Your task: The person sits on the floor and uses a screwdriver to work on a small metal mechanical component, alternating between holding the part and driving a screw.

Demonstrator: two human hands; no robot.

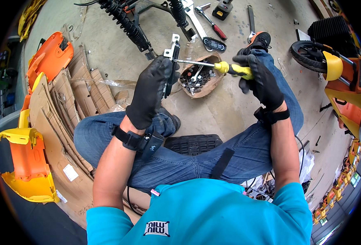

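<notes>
My left hand (149, 92), in a black glove, grips a small black and silver metal bracket part (172, 53) and holds it upright above my knee. My right hand (258, 79), also gloved in black, is closed on the yellow and black handle of a screwdriver (229, 68). The screwdriver's shaft runs left, and its tip touches the top of the bracket part. Just below the shaft sits a cardboard bowl (207, 87) filled with several screws and small metal pieces.
Flattened cardboard (66, 106) and orange and yellow plastic body panels (27, 159) lie at left. A black frame with coil springs (125, 22), wrenches and a red-handled tool (213, 24) are ahead. A small wheel (309, 55) and an orange-yellow vehicle body (347, 98) stand at right. A black ribbed footplate (192, 143) lies between my legs.
</notes>
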